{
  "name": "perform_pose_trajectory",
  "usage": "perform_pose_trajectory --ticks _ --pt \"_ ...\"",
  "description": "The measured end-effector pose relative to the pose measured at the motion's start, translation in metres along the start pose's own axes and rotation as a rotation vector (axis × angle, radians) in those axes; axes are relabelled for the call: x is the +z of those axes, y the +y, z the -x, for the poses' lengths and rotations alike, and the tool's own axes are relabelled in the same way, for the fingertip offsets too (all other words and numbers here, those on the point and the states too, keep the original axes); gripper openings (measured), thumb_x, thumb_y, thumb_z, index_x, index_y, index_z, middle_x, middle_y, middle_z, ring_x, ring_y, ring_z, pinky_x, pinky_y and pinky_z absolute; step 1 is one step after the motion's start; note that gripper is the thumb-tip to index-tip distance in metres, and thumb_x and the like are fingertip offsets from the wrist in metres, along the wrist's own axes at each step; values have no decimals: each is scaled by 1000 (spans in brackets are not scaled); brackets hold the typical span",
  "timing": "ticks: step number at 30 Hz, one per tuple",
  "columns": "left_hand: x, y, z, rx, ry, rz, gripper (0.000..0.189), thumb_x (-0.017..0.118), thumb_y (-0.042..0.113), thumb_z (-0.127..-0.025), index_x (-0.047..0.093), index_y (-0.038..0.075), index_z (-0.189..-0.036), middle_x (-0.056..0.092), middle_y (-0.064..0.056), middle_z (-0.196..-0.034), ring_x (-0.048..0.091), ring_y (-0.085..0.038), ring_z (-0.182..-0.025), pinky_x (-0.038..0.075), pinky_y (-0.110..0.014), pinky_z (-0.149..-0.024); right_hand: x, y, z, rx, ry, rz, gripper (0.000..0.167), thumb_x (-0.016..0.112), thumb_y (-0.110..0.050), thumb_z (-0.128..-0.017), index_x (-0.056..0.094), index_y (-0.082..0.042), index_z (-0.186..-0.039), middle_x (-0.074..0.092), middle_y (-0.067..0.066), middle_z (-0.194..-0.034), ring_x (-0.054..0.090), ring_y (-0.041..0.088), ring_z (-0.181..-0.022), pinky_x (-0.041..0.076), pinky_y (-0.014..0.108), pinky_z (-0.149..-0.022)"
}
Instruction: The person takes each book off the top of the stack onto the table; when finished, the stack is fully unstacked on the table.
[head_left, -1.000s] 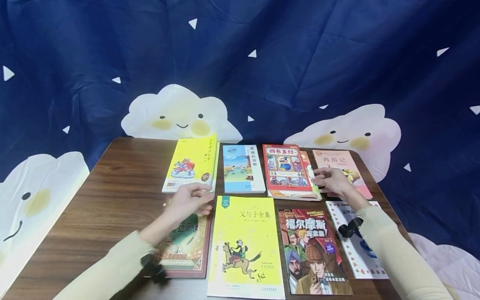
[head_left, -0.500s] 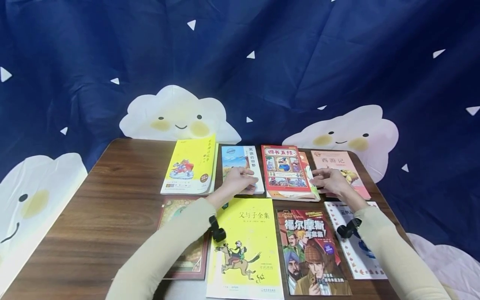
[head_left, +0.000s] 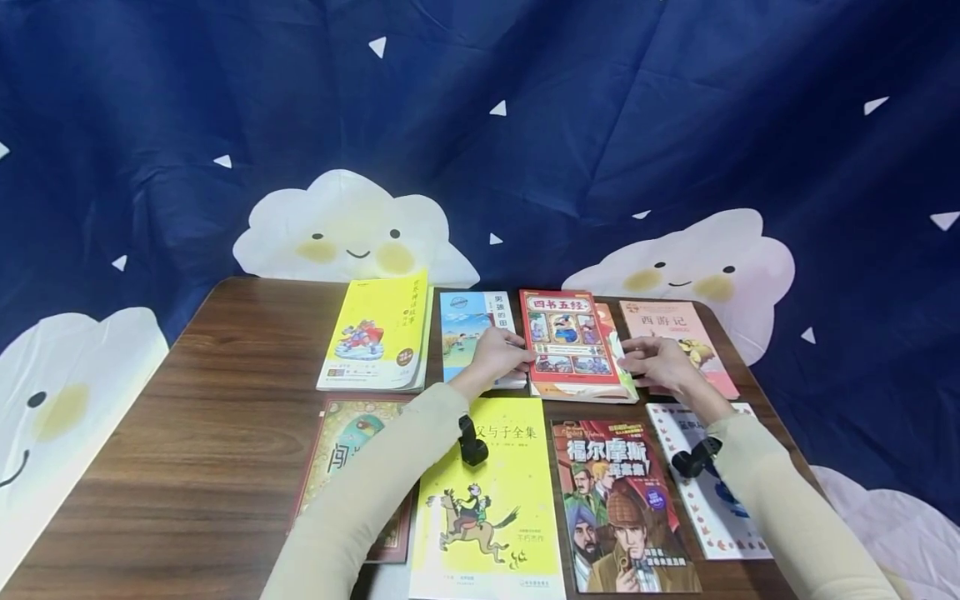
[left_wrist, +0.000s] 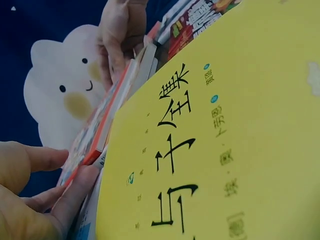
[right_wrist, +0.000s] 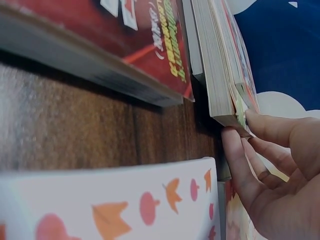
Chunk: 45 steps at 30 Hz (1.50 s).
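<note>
A red-covered book (head_left: 561,332) lies on top of a thicker book (head_left: 609,327), which shows along its right and bottom edges. At the red book's left edge is my left hand (head_left: 497,357), above the blue and white book (head_left: 467,346). In the left wrist view its thumb (left_wrist: 80,187) touches the red book's side near a corner, while the index finger stays a little apart. My right hand (head_left: 663,365) pinches the lower book's right edge. The right wrist view shows fingers (right_wrist: 272,127) on both sides of that book's corner (right_wrist: 225,112).
Other books surround the stack: a yellow one (head_left: 375,333), a pink one (head_left: 667,321), a yellow one with a horse (head_left: 487,500), a detective book (head_left: 622,508), a white one (head_left: 720,517) and a brown-red one (head_left: 352,425). They lie on a wooden table (head_left: 187,433) before a blue curtain.
My left hand has moved right, from over the brown-red book, across the blue and white book, to the red book's left edge. My right hand has stayed at the stack's right edge.
</note>
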<state>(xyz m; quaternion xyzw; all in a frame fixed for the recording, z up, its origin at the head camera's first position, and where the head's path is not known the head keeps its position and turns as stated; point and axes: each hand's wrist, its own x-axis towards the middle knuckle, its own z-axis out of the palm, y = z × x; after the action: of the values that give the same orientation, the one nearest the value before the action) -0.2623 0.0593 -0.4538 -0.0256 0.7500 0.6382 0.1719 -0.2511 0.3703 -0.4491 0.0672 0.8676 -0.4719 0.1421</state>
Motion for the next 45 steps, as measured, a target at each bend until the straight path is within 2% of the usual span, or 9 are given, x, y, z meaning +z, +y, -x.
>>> perform_pose_trajectory --ticks 4,8,12,16,22,28,33,37,45 --pt "5 3 1 23 45 -73 31 86 12 -89 71 -1 -114 77 -11 -83 69 -13 -60 66 -26 -58 0 -1 1 -8 5 -5 61 71 -20 -102 47 4 -153 69 17 -126 72 5 -84 69 26 -77" --pt "9 3 2 51 75 -150 28 88 11 -86 75 -1 -108 79 -13 -87 71 -14 -59 65 -27 -56 0 -2 2 -9 0 -8 61 72 -20 -102 47 4 -153 70 16 -125 72 5 -83 69 27 -78" --pt "11 3 -1 39 95 -170 31 87 6 -86 75 -1 -113 80 -14 -95 72 -15 -63 65 -26 -57 1 -2 2 -5 -2 -12 62 72 -20 -102 47 4 -153 70 15 -123 72 5 -83 68 26 -78" --pt "12 4 0 29 113 -186 29 88 6 -85 76 0 -111 80 -14 -96 73 -16 -63 65 -25 -57 1 -1 2 -8 3 -11 61 72 -20 -102 48 4 -153 70 14 -122 72 5 -84 68 26 -78" --pt "14 7 5 54 138 -241 25 92 14 -83 78 2 -100 80 -13 -88 74 -18 -61 64 -27 -55 0 -1 1 1 6 0 62 72 -22 -102 47 3 -154 68 17 -127 71 5 -85 68 26 -78" --pt "13 7 4 71 160 -305 30 95 16 -79 78 2 -99 80 -12 -90 72 -14 -58 62 -24 -56 1 -1 0 -17 -3 -2 62 70 -21 -103 45 4 -155 63 26 -137 71 4 -87 68 26 -79" --pt "11 5 3 54 160 -328 22 94 17 -80 77 5 -86 78 -9 -79 70 -13 -54 60 -24 -54 3 0 -2 -14 -1 -13 62 72 -20 -102 47 3 -153 69 20 -129 72 4 -85 68 26 -79" --pt "10 4 1 35 143 -295 23 93 14 -80 76 4 -92 78 -9 -84 67 -11 -53 61 -24 -53 4 1 -2 -7 8 -15 60 72 -18 -102 49 3 -152 72 13 -122 71 3 -84 68 25 -77" --pt "3 4 5 17 71 -102 28 85 8 -89 69 2 -111 77 -14 -99 64 -11 -55 65 -28 -58 1 0 0 18 17 1 60 72 -22 -102 50 1 -152 69 18 -129 71 5 -85 68 26 -79"
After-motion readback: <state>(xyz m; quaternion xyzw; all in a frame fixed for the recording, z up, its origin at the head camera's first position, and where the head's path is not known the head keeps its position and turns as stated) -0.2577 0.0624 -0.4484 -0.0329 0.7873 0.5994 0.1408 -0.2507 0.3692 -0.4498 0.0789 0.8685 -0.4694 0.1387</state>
